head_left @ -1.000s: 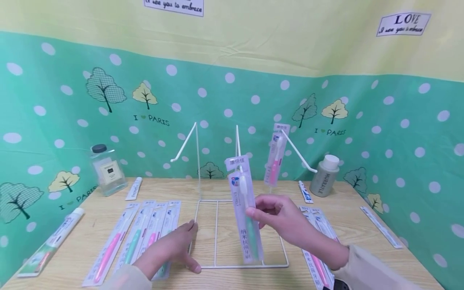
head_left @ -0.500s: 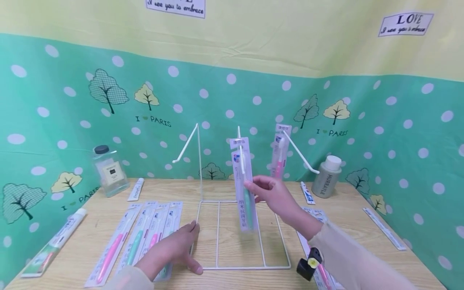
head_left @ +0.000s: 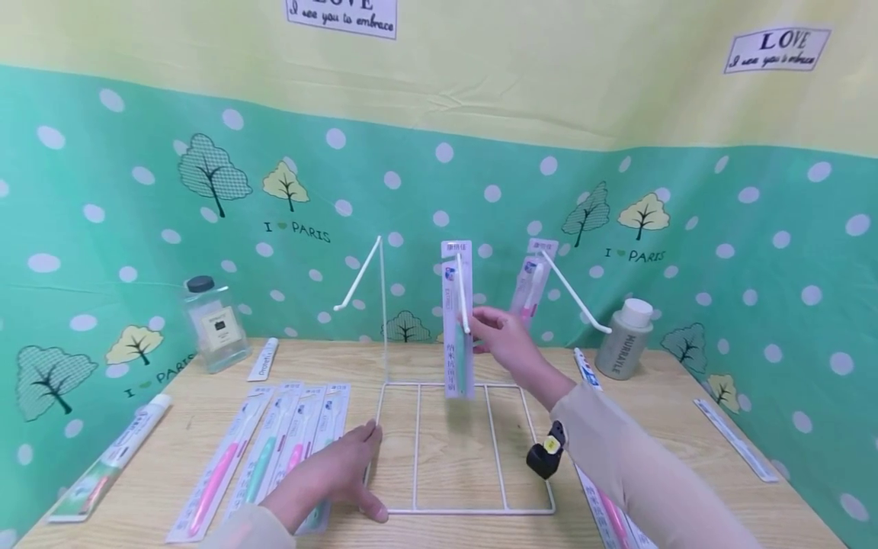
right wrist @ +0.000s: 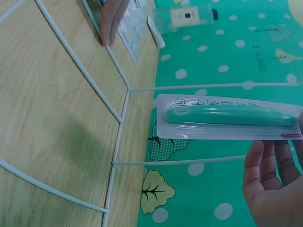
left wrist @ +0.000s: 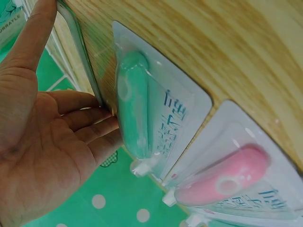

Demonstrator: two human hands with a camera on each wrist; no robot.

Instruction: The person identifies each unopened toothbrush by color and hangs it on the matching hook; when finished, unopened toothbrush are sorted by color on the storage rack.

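A white wire rack (head_left: 473, 512) stands on the wooden table, with three upright hooks at its back. From the middle hook hangs a green-handled toothbrush (head_left: 450, 366) in its blister pack, nearly upright. My right hand (head_left: 507, 339) pinches the right edge of that pack; the right wrist view shows the green handle (right wrist: 227, 116) beside the fingers. A pink-handled packaged toothbrush (head_left: 531, 286) hangs on the right hook, partly behind my right hand. My left hand (head_left: 346, 461) rests against the rack's front left corner, its fingers fairly straight along the wire.
Several packaged toothbrushes (head_left: 222, 473) lie left of the rack, and others (head_left: 607, 507) lie under my right sleeve. Toothpaste tubes (head_left: 113, 457), a glass bottle (head_left: 216, 328) and a grey bottle (head_left: 624, 339) stand or lie around the edges. A patterned cloth hangs behind.
My right hand has moved the green toothbrush pack back and upward along the middle hook, away from me. The pack now hangs straighter. My left hand has stayed on the rack's corner.
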